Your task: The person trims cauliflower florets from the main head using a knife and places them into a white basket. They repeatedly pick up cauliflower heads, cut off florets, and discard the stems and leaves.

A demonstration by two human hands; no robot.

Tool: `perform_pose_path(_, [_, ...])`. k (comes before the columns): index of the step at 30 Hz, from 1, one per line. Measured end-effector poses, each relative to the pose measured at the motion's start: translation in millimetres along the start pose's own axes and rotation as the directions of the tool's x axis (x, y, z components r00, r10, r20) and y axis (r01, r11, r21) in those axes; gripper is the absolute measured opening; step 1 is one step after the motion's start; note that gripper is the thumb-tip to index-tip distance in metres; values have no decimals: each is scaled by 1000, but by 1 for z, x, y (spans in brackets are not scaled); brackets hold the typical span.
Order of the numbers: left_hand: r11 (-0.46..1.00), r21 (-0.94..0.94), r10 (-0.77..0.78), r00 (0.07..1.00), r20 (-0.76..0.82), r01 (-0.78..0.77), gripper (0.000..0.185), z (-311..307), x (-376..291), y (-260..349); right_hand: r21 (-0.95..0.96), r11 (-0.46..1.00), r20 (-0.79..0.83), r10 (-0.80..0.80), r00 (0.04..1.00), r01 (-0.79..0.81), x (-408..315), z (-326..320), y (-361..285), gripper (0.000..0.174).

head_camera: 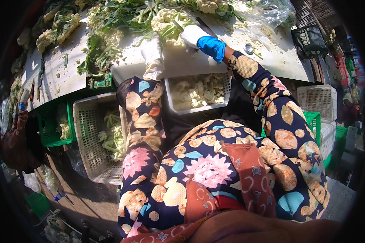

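A cauliflower head (pixel 170 22) with pale green stems lies on the white work table before me. My left hand (pixel 152 54), in a white glove, is at its lower left edge; the fingers are partly hidden, so its hold is unclear. At the right edge of the head is my right hand (pixel 191 38), white-gloved with a blue cuff. It is closed around a knife whose narrow blade (pixel 178 25) lies against the stems. Just below the table edge, a white crate (pixel 197 110) holds cut cauliflower florets (pixel 200 92).
Leaves (pixel 124 18) and more cauliflower (pixel 62 29) crowd the table's far left. A plastic bag (pixel 267 13) and a metal lid-like disc (pixel 248 48) are at right. A pale crate (pixel 91 136) with trimmings and a green crate (pixel 53 121) stand left. A co-worker's sleeve (pixel 18 136) shows far left.
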State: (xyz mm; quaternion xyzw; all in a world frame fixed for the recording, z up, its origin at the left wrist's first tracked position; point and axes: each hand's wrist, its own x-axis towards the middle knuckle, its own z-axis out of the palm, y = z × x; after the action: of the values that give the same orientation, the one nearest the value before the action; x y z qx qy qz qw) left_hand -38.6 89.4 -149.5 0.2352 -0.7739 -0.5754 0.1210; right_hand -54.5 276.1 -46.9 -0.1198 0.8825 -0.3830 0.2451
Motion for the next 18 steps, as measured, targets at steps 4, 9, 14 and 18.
perform_pose_path(4, [996, 70, 56, 996, -65, -52, 51, 2, -5, -16, -61, 994, 14, 96, 995, -95, -4, -6, -5, 54])
perform_pose_path(9, [984, 141, 127, 986, -109, -111, 47, 14, 2, -25, 22, 1000, -78, 20, 997, -18, 21, -1, 31, 43])
perform_pose_path(14, [987, 138, 101, 987, -125, -83, 46, 5, -24, 2, -289, 957, 22, 39, 999, -31, -7, -7, -42, 38])
perform_pose_path(18, [991, -2, 137, 987, -81, -137, 52, 16, -29, 1, -377, 925, 7, 53, 999, -47, 20, -10, -34, 39])
